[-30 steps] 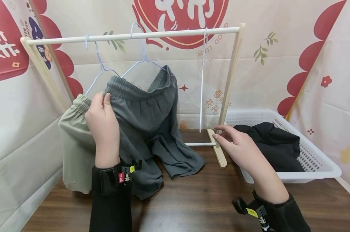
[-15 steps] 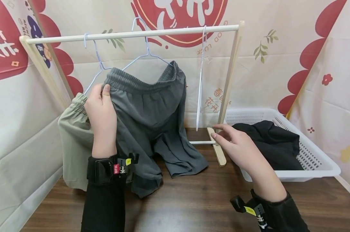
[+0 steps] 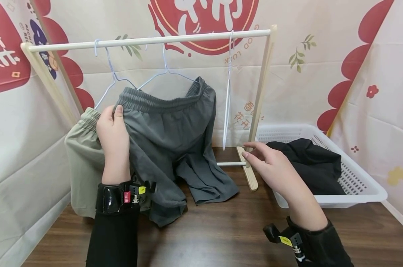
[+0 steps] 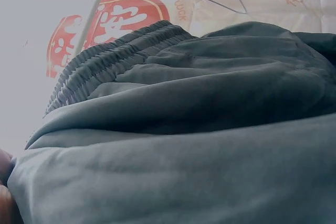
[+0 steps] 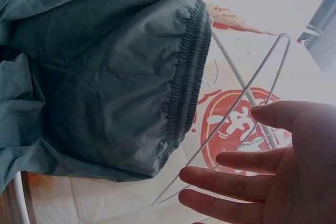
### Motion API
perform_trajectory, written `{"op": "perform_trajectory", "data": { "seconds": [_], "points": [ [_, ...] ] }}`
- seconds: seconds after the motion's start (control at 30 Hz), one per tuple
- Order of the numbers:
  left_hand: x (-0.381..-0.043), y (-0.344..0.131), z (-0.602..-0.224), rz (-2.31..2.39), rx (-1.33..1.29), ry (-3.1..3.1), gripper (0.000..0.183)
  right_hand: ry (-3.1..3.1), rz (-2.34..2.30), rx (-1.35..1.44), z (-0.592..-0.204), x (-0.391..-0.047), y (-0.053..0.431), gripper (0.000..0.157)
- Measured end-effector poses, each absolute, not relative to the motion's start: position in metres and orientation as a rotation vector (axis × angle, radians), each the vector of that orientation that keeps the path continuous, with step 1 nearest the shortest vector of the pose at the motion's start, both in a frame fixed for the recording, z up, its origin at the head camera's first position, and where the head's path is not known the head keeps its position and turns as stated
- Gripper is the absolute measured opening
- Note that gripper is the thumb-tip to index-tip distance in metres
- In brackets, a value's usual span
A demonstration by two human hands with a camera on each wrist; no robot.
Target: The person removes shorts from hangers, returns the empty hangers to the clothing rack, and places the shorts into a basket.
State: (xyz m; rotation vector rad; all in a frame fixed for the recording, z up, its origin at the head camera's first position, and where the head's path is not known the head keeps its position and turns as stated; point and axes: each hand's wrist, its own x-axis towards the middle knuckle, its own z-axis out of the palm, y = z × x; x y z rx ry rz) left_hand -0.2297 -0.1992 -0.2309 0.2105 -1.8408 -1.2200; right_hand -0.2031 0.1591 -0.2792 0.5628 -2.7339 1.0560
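Note:
My left hand point(image 3: 114, 139) pinches the left end of the elastic waistband of dark grey shorts point(image 3: 168, 126), with the thumb in front. These shorts hang from a light blue wire hanger point(image 3: 166, 68), its hook at the rack's white rail point(image 3: 195, 38). The right end of the waistband sits higher than the left. In the left wrist view the grey fabric point(image 4: 173, 171) fills most of the picture. My right hand point(image 3: 271, 167) is held in the air near the rack's right foot point(image 3: 248, 174), fingers loosely extended and holding nothing.
Pale green shorts point(image 3: 86, 163) hang at the left on another blue hanger point(image 3: 114, 74). A bare white hanger point(image 3: 226, 100) hangs near the right post point(image 3: 262, 81). Behind my right hand stands a white plastic basket point(image 3: 361, 199) with a black garment point(image 3: 308, 163) in it.
The grey shorts' hanger rose, then dropped, so its hook top no longer shows above the rail. The waistband has spread wider to the right. My right hand has barely moved.

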Motion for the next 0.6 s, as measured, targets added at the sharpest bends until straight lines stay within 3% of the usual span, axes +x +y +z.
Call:
{"op": "perform_trajectory", "data": {
  "seconds": [0.6],
  "points": [
    [-0.205,-0.206,-0.257,-1.534,0.212,-1.806,0.033,-2.715,1.102,0.587,-0.28,-0.204,0.158,0.045]
  ]
}}
